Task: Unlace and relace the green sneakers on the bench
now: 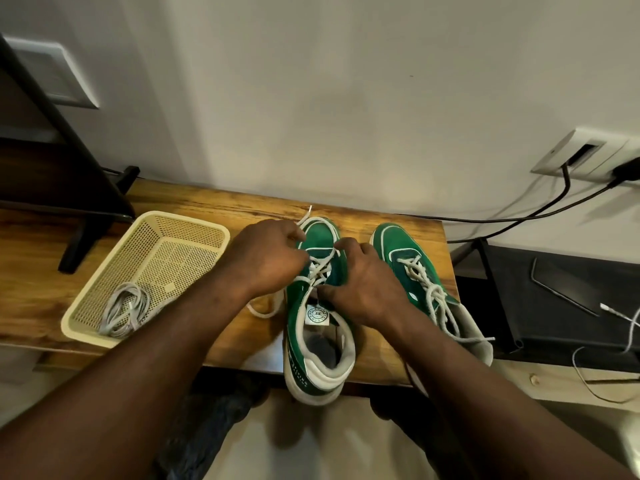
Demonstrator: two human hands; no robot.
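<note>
Pinching the white lace (321, 269) with curled fingers, my left hand (266, 258) and right hand (363, 282) meet over one green sneaker (297, 327) on the wooden bench (207, 207). The other sneaker (398, 244) stands just beside it, and a basket (194, 226) sits to the left.

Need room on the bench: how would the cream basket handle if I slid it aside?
The cream basket looks like thin perforated plastic, so it is probably light and slightly flexible. On the smooth wooden bench it should slide easily. Its coiled cable lies loose and may shift.
</note>
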